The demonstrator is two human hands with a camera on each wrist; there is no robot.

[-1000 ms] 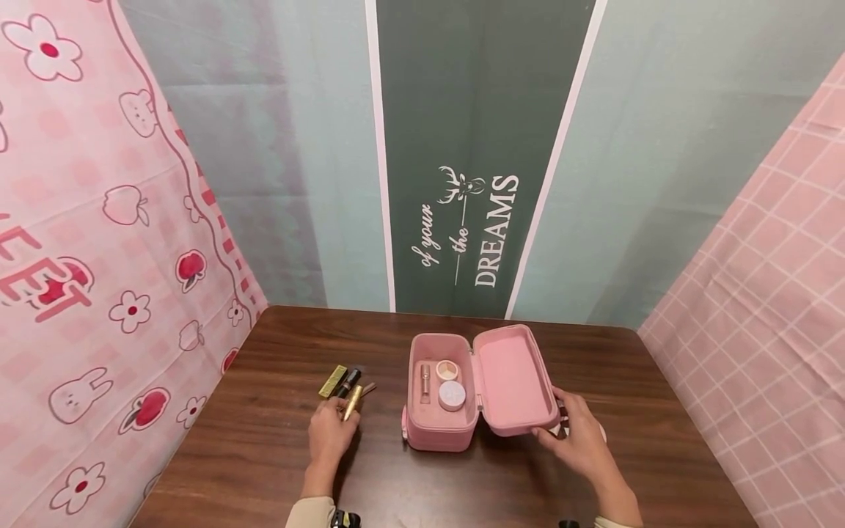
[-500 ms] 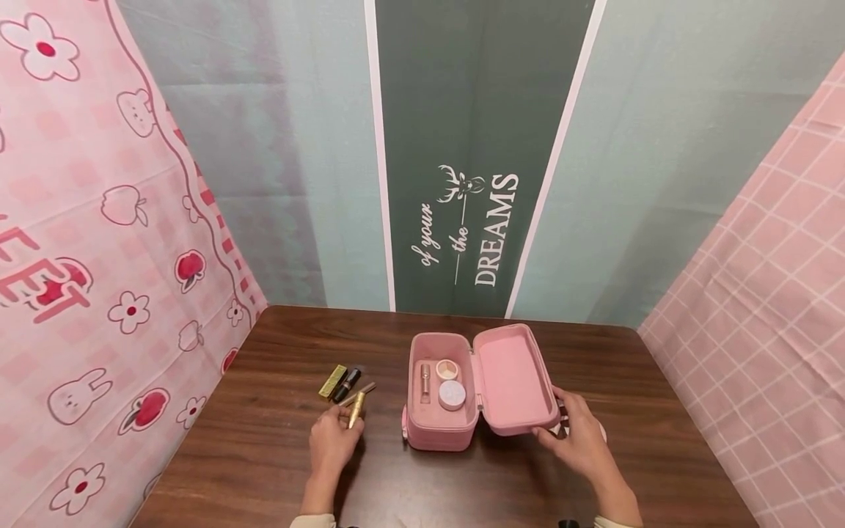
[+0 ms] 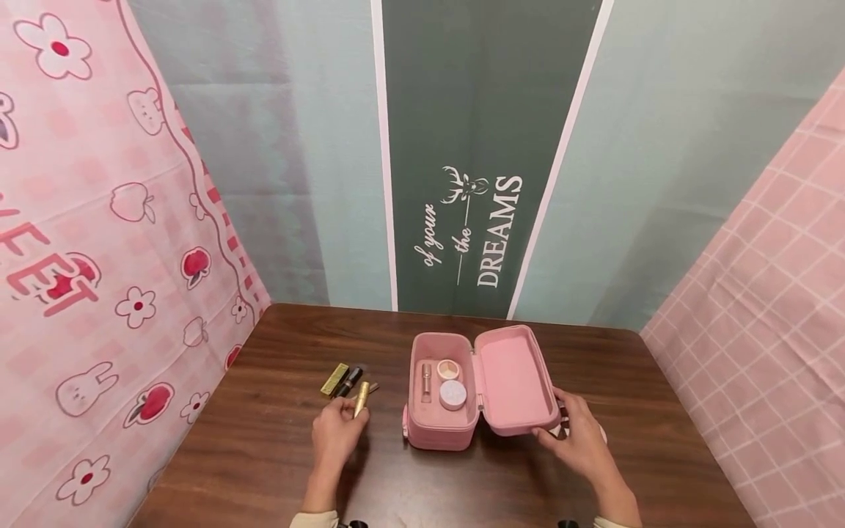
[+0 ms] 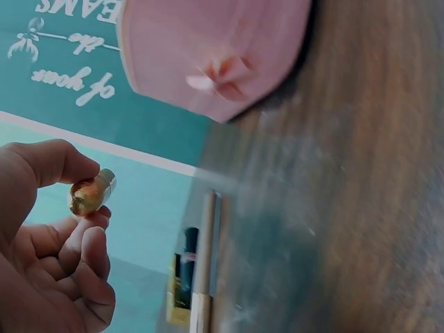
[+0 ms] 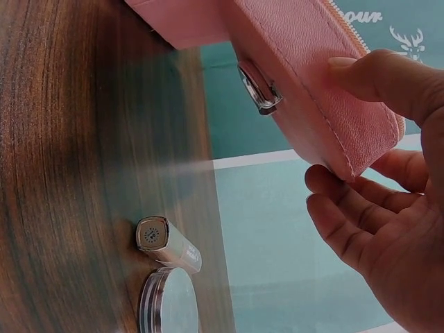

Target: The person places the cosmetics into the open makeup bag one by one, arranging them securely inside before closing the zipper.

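Observation:
My left hand pinches a slim gold lipstick tube between thumb and fingers. In the left wrist view the tube's rounded gold end faces the camera, and the other fingers curl loosely below. My right hand grips the outer corner of the pink lid, thumb on one side and fingers on the other. That lid is hinged to a pink makeup case, which stands unzipped. Inside lie a rose-gold tube, a round three-colour palette and a pale round compact.
Left of the case, a gold box, a black tube and a thin pencil-like stick lie on the brown table. A squarish lipstick and a round compact sit by the lid. Cloth hangs behind.
My left hand has lifted the gold lipstick tube slightly and shifted it right, away from the black tube. The right hand keeps its hold on the lid.

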